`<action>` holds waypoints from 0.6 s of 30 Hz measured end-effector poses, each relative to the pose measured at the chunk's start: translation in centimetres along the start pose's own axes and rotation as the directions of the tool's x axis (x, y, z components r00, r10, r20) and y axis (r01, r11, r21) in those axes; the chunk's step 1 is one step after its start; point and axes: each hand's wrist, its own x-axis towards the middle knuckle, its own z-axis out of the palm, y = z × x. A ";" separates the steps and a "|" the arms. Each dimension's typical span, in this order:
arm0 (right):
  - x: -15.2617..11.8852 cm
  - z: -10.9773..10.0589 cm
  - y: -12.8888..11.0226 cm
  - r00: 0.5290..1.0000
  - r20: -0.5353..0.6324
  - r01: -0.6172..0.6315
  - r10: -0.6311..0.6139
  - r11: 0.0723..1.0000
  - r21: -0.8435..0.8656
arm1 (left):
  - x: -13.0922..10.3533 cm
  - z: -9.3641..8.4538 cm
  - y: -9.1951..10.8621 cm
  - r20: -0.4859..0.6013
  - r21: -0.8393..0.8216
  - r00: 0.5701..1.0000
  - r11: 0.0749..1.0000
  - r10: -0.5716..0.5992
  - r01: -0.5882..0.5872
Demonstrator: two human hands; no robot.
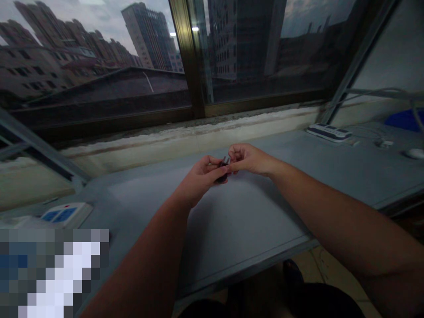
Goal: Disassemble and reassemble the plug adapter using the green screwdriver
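Note:
Above the grey tabletop, my left hand [203, 176] is closed around a small dark power plug [222, 177], gripped between thumb and fingers. Its two metal prongs [226, 160] point up and away from me. My right hand [247, 159] is right beside it, fingers curled in and thumb reaching to the plug's right side near the prongs. What lies within the right fingers, if anything, is hidden. Much of the plug's body is covered by my left fingers.
A white power strip [328, 132] lies at the back right, with cables and a blue item [404, 119] beyond. At left sits a white box with blue panels [68, 214]. The grey table [251, 225] ends at a front edge; a window [132, 57] stands behind.

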 end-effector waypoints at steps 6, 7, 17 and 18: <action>-0.2 -1.2 -0.8 1.000 -0.017 0.009 -0.009 0.999 -0.043 | 0.0 0.2 0.8 -0.157 -0.048 0.986 0.998 -0.053 0.046; -0.3 -1.7 -1.0 0.995 -0.088 0.031 -0.043 0.990 -0.141 | 0.0 0.3 0.9 -0.183 -0.055 0.981 0.997 -0.071 0.062; -1.2 -6.4 -0.4 0.866 -0.475 -0.499 0.153 0.242 -0.832 | -0.4 0.7 1.2 -0.198 0.002 0.960 0.980 -0.197 0.201; -1.2 -6.5 -0.2 0.854 -0.483 -0.518 0.193 0.225 -0.825 | -0.4 0.7 1.3 -0.193 -0.009 0.961 0.980 -0.199 0.201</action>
